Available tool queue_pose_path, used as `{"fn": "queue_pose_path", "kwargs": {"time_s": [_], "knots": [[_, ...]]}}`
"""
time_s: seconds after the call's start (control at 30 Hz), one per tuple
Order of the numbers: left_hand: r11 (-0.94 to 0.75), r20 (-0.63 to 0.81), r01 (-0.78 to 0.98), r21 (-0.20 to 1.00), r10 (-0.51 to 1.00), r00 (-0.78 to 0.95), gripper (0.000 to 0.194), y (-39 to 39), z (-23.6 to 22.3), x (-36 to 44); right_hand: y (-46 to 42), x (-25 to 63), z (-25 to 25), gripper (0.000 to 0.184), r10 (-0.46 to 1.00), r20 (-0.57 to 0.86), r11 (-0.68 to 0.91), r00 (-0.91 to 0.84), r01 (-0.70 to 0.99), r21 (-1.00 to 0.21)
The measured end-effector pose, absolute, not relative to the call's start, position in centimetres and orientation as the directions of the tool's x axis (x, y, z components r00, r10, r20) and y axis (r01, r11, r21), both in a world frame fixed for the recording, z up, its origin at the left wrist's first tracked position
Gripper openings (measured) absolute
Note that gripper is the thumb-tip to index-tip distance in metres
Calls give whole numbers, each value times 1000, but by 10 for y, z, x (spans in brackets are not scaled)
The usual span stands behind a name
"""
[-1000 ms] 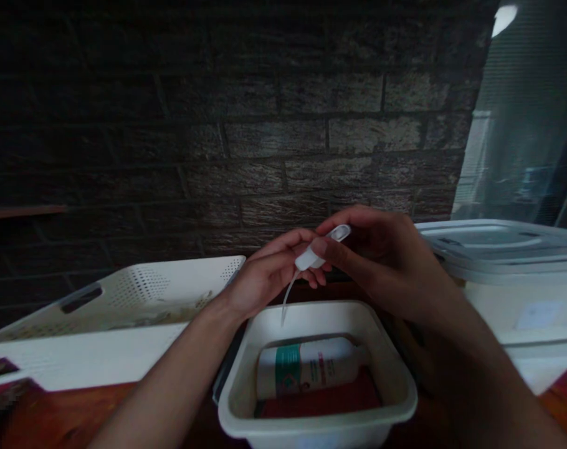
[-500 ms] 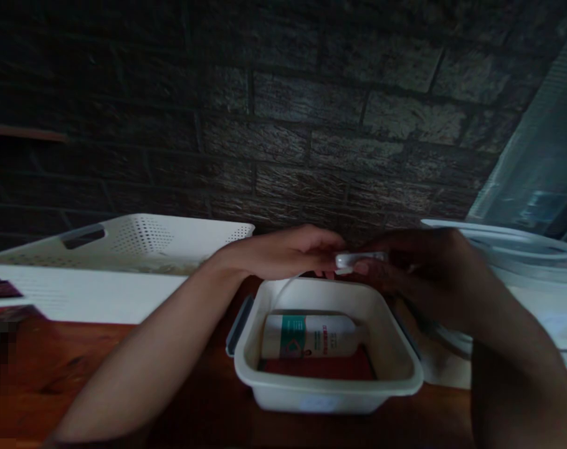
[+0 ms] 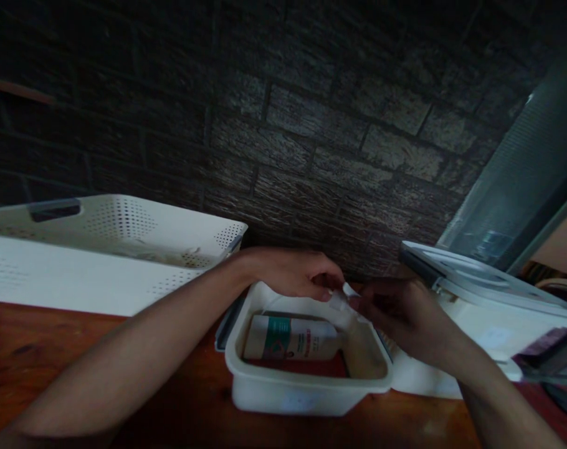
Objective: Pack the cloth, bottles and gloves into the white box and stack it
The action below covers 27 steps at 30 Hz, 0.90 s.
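Note:
Both my hands meet over the far rim of a small white tub (image 3: 306, 390). My left hand (image 3: 290, 274) and my right hand (image 3: 398, 312) are both closed on a small white pump sprayer head (image 3: 343, 294), held between their fingertips. Its thin tube is hard to make out in the dim light. Inside the tub a white bottle (image 3: 288, 338) with a teal and red label lies on its side, right under my left hand.
A large white perforated basket (image 3: 101, 255) stands on the left of the wooden table (image 3: 78, 349). A white lidded container (image 3: 489, 299) stands at the right. A dark brick wall (image 3: 283, 125) closes off the back.
My hands have dropped from above the tub to its far rim, still holding the sprayer head. The view has swung and tilted, so the basket and container have shifted in frame.

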<state>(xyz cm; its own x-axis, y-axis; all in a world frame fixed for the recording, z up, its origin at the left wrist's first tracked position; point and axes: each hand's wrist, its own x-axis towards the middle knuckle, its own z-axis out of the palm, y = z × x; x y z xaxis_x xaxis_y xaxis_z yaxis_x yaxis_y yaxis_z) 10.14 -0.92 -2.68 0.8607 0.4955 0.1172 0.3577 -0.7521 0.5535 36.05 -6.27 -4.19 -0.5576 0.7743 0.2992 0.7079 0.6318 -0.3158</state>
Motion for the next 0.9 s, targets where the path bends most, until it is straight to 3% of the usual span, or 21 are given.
{"fn": "queue_pose_path", "kwargs": {"time_s": [0.17,0.47,0.57,0.67,0.9], "knots": [[-776,19,449,443,509,861,33,-4,-32,104,-69,356,-48,29,786,123,612,-606,733,-297],[-793,-90,446,414,452,887,21,6,-45,110,-71,362,-50,20,722,-205,601,-661,745,-290],[-804,-88,439,402,443,892,20,8,-47,110,-72,355,-44,28,730,-196,595,-655,750,-290],[-810,-88,439,389,442,893,21,11,-49,108,-68,349,-46,24,722,-173,616,-669,737,-277],[-819,-112,476,320,467,877,20,16,-57,112,-55,348,-65,19,736,-132,655,-663,748,-105]]}}
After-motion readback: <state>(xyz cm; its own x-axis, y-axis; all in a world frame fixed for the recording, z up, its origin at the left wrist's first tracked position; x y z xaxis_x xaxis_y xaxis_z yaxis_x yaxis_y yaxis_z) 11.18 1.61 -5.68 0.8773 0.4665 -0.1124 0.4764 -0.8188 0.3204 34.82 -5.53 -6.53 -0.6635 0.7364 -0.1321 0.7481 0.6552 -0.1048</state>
